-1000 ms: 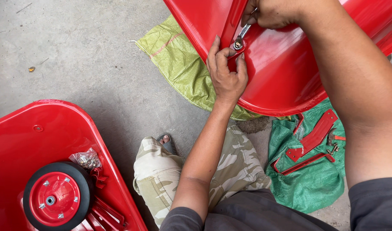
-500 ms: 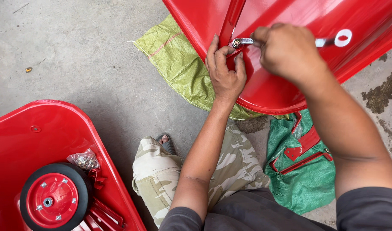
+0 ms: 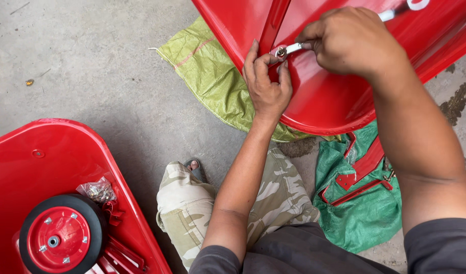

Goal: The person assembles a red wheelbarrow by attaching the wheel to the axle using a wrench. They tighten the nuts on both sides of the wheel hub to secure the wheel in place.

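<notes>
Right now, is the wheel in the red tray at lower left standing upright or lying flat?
Lying flat: the wheel shows its whole red hub face upward inside the red tray.

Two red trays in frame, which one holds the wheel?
The red tray at lower left: the black-tyred wheel lies inside it. The upper tray, under both hands, holds none.

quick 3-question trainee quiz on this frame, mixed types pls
1. True or false: the right hand grips a silver wrench set on a bolt of the upturned red tray.
2. Where does the left hand rest? A) on the wheel B) on the tray beside the bolt C) on the green sack
3. Fill in: the black-tyred wheel lies inside a second red ____.

Key: 1 true; 2 B; 3 tray
</notes>
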